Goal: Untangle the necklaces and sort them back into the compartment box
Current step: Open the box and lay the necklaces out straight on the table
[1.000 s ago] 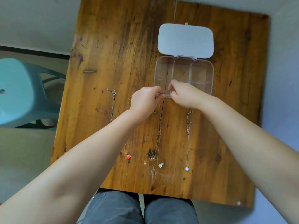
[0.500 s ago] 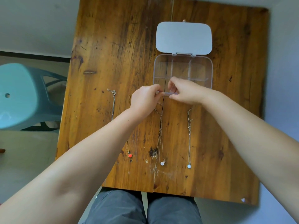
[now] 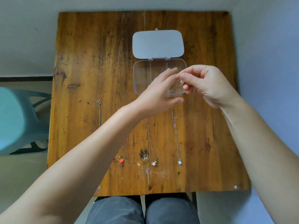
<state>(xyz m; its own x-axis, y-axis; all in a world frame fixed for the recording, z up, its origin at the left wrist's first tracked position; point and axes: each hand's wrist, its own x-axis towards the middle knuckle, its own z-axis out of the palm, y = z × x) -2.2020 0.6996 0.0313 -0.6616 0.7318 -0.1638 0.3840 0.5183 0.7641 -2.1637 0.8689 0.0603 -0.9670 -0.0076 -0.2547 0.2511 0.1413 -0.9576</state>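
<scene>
The clear compartment box [image 3: 141, 73] lies open at the table's middle back, its grey lid [image 3: 157, 44] folded away behind it. My right hand [image 3: 206, 85] hovers over the box's right side and pinches a thin gold chain end [image 3: 181, 82] that dangles from thumb and forefinger. My left hand [image 3: 159, 97] is over the box's front with fingers stretched out towards that chain and nothing gripped. On the table lie a necklace with a flower pendant [image 3: 154, 163], one with a white pendant [image 3: 179, 162], a red pendant [image 3: 121, 161] and a plain chain [image 3: 99, 110].
The wooden table [image 3: 90, 62] is small, with a wall behind it and on the right. A teal plastic chair [image 3: 17, 120] stands just off its left edge. My knees in dark trousers [image 3: 142, 210] are under the near edge.
Both hands have lifted from the box's front edge. My right hand moved right and up with a chain end, and my left hand's fingers have spread.
</scene>
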